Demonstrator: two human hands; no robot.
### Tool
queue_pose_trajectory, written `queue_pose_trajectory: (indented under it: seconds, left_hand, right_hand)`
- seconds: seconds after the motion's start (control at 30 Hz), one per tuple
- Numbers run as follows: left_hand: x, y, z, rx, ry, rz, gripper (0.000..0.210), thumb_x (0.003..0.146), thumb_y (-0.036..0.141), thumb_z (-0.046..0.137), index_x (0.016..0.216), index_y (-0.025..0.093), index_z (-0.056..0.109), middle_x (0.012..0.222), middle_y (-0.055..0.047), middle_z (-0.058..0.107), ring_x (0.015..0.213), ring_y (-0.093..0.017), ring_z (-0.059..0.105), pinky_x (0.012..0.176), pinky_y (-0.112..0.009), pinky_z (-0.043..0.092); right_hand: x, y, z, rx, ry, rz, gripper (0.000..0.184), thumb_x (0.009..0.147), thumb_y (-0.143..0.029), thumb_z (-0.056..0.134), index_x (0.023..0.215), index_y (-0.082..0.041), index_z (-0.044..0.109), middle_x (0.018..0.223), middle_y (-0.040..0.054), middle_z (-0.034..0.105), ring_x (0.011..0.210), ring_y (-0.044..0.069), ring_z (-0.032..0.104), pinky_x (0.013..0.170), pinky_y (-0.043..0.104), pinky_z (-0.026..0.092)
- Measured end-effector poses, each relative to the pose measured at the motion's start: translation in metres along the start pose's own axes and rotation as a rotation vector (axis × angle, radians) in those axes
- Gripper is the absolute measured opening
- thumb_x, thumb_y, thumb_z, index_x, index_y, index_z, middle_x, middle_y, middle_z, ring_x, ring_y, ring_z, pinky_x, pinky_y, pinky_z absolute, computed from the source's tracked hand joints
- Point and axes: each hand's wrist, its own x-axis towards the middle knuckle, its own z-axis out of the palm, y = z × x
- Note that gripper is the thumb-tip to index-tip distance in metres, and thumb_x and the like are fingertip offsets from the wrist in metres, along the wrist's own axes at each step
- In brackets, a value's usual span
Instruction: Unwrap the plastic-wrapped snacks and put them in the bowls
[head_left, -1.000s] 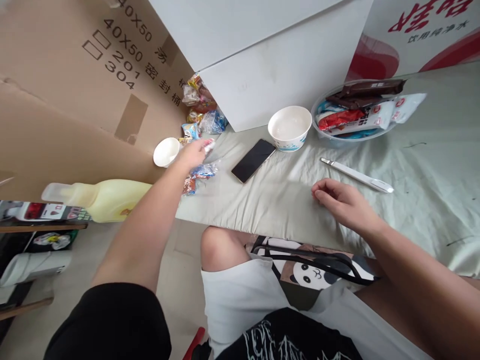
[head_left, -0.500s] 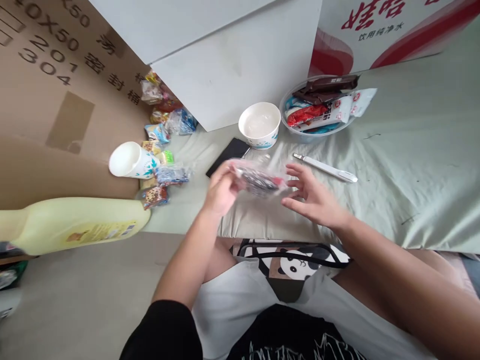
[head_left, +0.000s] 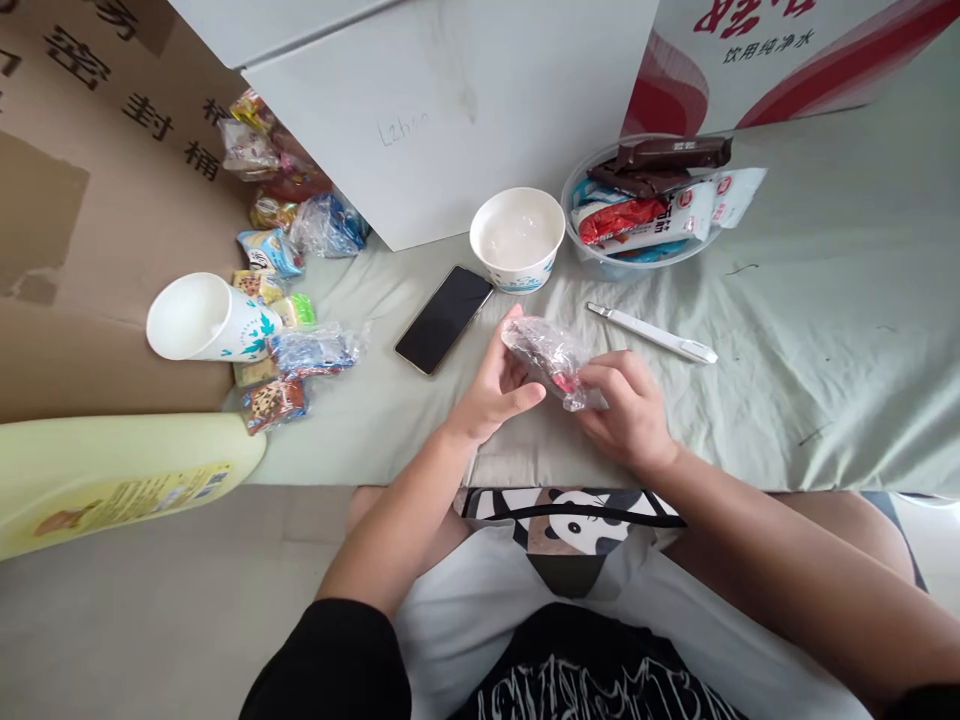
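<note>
A crinkled clear plastic packet with something red at its lower end is held up between my two hands, above the cloth. My left hand has its fingers curled against the packet's left side, with the thumb sticking out below it. The fingers of my right hand pinch the packet's lower right end. What lies inside is hard to make out through the film. Just behind the hands are a black phone, a paper bowl and a white utility knife.
A clear plastic tub of wrapped snacks stands at the back right. Several small snack packs and a tipped paper cup lie left, beside a cardboard box. A yellow bottle juts in at left. White boxes line the back.
My right hand has come in from the right and closed on the packet's end. The packet has tilted down to the right, and my left hand has moved right, uncovering the phone.
</note>
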Motion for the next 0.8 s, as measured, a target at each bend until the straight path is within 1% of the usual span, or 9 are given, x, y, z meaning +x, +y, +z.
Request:
queue_pose_trajectory:
  seconds: [0.13,0.2,0.3,0.37,0.47,0.53,0.6,0.7,0.8]
  left_hand:
    - [-0.002,0.003,0.005,-0.048,-0.023,-0.080,0.105,0.073,0.062,0.085,0.160,0.040,0.030,0.166,-0.006,0.040,0.154,-0.034,0.040,0.125,-0.051,0.038]
    - [-0.002,0.004,0.005,-0.049,-0.006,-0.114,0.106,0.073,0.057,0.086,0.160,0.038,0.028,0.161,-0.007,0.047,0.148,-0.034,0.047,0.124,-0.053,0.039]
    - [0.001,0.004,0.003,-0.006,0.099,-0.090,0.102,0.074,0.043,0.087,0.158,0.036,0.030,0.152,-0.007,0.054,0.141,-0.032,0.053,0.123,-0.054,0.038]
    - [0.004,0.003,0.001,0.009,0.168,-0.064,0.099,0.075,0.039,0.084,0.157,0.037,0.029,0.149,-0.007,0.055,0.140,-0.031,0.053,0.122,-0.055,0.039]
    - [0.009,0.000,-0.002,0.036,0.207,-0.001,0.104,0.075,0.040,0.084,0.158,0.040,0.022,0.152,-0.007,0.051,0.140,-0.031,0.052,0.120,-0.054,0.041]
    - [0.011,-0.003,-0.003,0.060,0.221,0.065,0.109,0.074,0.044,0.086,0.158,0.044,0.016,0.155,-0.007,0.047,0.141,-0.031,0.052,0.118,-0.053,0.042]
    - [0.012,-0.006,-0.004,0.084,0.242,0.115,0.108,0.075,0.047,0.086,0.156,0.046,0.015,0.154,-0.006,0.047,0.140,-0.029,0.053,0.117,-0.051,0.045]
    - [0.013,-0.007,-0.004,0.073,0.257,0.127,0.090,0.074,0.049,0.086,0.143,0.043,0.029,0.149,-0.005,0.050,0.132,-0.026,0.057,0.108,-0.045,0.052]
    - [0.013,-0.005,-0.001,0.009,0.258,0.094,0.067,0.077,0.046,0.082,0.126,0.039,0.037,0.145,-0.003,0.052,0.124,-0.024,0.061,0.095,-0.038,0.057]
  right_hand:
    - [-0.002,0.000,0.004,-0.071,-0.028,-0.152,0.022,0.094,-0.009,0.064,0.105,-0.028,0.064,0.088,0.0022,0.068,0.080,0.019,0.058,0.072,0.034,0.048]
    - [-0.001,0.000,0.004,-0.009,-0.132,-0.222,0.022,0.096,-0.011,0.062,0.108,-0.028,0.067,0.091,0.0022,0.070,0.084,0.019,0.059,0.076,0.033,0.050]
    - [0.005,0.003,-0.005,0.129,-0.284,-0.248,0.019,0.097,-0.021,0.062,0.115,-0.025,0.068,0.102,0.0055,0.072,0.091,0.020,0.064,0.082,0.035,0.053]
    - [0.009,0.012,-0.017,0.056,-0.229,-0.145,0.017,0.097,-0.025,0.061,0.113,-0.024,0.068,0.103,0.0077,0.072,0.093,0.023,0.065,0.084,0.038,0.052]
    - [0.013,0.034,-0.035,-0.303,-0.106,0.196,0.023,0.094,-0.027,0.060,0.115,-0.021,0.068,0.109,0.0131,0.072,0.099,0.030,0.064,0.087,0.046,0.049]
    - [0.013,0.048,-0.043,-0.480,-0.179,0.382,0.033,0.091,-0.033,0.061,0.119,-0.018,0.068,0.117,0.0179,0.070,0.104,0.036,0.062,0.087,0.050,0.048]
    - [0.013,0.057,-0.047,-0.541,-0.287,0.471,0.030,0.090,-0.035,0.059,0.113,-0.018,0.071,0.116,0.0184,0.070,0.105,0.038,0.061,0.084,0.050,0.047]
    - [0.014,0.055,-0.047,-0.414,-0.313,0.517,0.022,0.093,-0.035,0.056,0.101,-0.021,0.070,0.101,0.0142,0.072,0.092,0.032,0.064,0.077,0.044,0.047]
    - [0.018,0.037,-0.042,0.053,-0.340,0.570,0.023,0.099,-0.042,0.052,0.103,-0.023,0.064,0.081,0.0062,0.069,0.069,0.022,0.062,0.066,0.036,0.048]
